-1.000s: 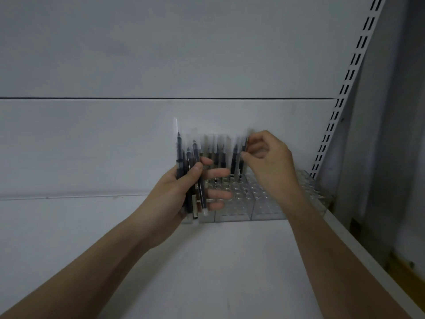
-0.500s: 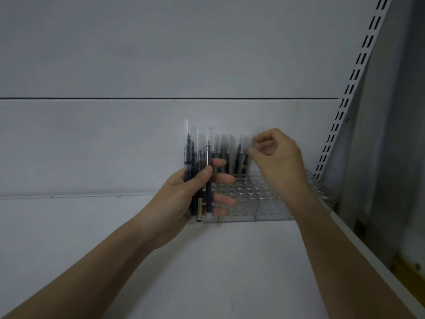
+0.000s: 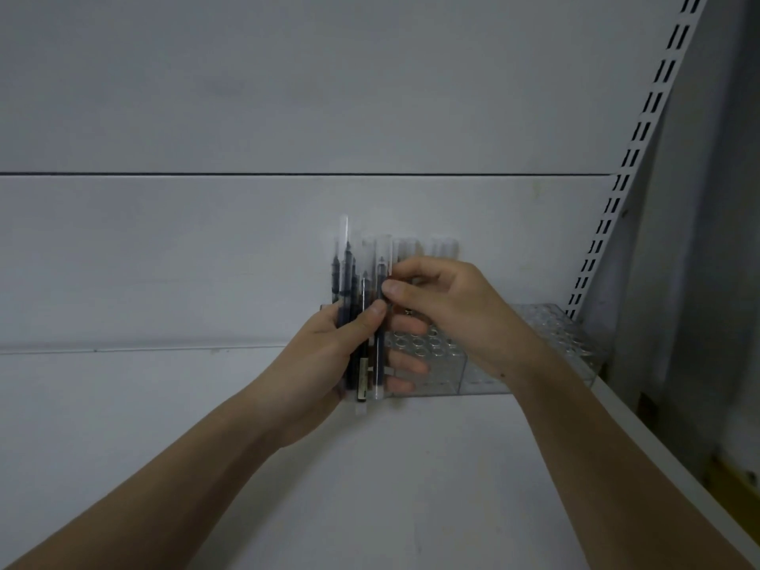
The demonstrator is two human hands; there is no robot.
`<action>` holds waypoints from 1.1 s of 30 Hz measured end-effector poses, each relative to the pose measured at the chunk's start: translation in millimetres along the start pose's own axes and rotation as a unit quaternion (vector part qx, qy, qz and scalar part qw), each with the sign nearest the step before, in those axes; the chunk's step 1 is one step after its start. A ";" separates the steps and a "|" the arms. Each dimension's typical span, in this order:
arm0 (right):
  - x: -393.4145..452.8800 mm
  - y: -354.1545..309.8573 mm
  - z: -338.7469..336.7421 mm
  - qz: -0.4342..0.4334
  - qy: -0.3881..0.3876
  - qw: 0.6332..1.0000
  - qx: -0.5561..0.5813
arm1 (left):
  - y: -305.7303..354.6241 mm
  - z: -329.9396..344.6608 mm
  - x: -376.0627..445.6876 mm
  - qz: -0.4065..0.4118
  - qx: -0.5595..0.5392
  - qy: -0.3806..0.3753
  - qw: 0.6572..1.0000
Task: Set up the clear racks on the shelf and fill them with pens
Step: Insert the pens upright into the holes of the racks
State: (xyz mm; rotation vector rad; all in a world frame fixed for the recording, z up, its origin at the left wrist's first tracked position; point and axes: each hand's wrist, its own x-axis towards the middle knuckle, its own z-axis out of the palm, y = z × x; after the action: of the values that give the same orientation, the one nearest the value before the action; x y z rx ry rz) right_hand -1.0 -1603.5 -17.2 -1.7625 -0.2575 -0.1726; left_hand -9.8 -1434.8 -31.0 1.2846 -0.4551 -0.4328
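My left hand (image 3: 329,355) grips a bundle of pens (image 3: 349,290) with dark barrels and clear caps, held upright in front of the clear racks (image 3: 551,343). The racks stand in a row at the back right of the white shelf (image 3: 411,466), their round holes facing up. Several pens (image 3: 442,246) stand in the rack's back row, mostly hidden behind my right hand (image 3: 448,310). My right hand pinches the rightmost pen of the bundle (image 3: 381,261) between thumb and forefinger, just above my left thumb.
A white back panel (image 3: 288,117) rises behind the shelf. A slotted metal upright (image 3: 641,129) runs up at the right, just beyond the racks. The shelf's right edge (image 3: 666,442) drops off to a dark gap.
My right hand has moved left from the pens standing in the rack to the bundle and now pinches one pen there. My left hand has stayed in place.
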 end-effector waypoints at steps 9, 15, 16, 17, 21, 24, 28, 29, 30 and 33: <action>1.9 -1.3 -5.9 -0.008 0.074 0.994 0.084 | -1.2 -1.1 0.6 -0.018 0.007 -0.022 1.000; 3.8 -1.9 -11.6 -0.013 0.103 0.985 0.139 | -3.1 -2.7 1.7 -0.027 0.015 -0.032 0.999; 3.7 -3.5 -13.8 -0.016 0.115 0.981 0.158 | -3.0 -2.5 1.3 -0.026 0.016 -0.030 0.999; 4.1 -5.0 -16.4 -0.022 0.134 0.975 0.178 | -2.8 -2.3 1.0 -0.025 0.018 -0.027 0.999; 5.5 -7.8 -30.6 -0.090 0.276 0.944 0.155 | -3.5 -2.1 1.6 -0.032 0.046 -0.024 0.998; 6.9 -1.5 -39.1 -0.119 0.329 0.937 0.016 | -3.5 -2.0 3.3 -0.055 0.032 -0.020 0.998; 10.5 10.5 -41.1 -0.099 0.319 0.939 -0.074 | -4.1 -1.9 3.0 -0.054 -0.008 -0.006 0.998; 11.2 12.1 -40.8 -0.099 0.318 0.939 -0.083 | -4.5 -2.3 3.4 -0.049 -0.015 -0.004 0.999; 11.8 13.0 -40.2 -0.099 0.316 0.940 -0.087 | -4.9 -2.9 3.5 -0.041 -0.018 -0.004 0.999; 12.4 14.4 -40.6 -0.101 0.314 0.941 -0.082 | -6.1 -4.6 3.6 -0.017 0.002 -0.005 1.000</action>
State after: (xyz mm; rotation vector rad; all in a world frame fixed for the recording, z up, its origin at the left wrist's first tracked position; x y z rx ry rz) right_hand 15.8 -1645.0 -19.3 -1.7460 0.0458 -0.9078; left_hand -4.7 -1434.4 -37.7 1.2966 -0.4436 -0.4668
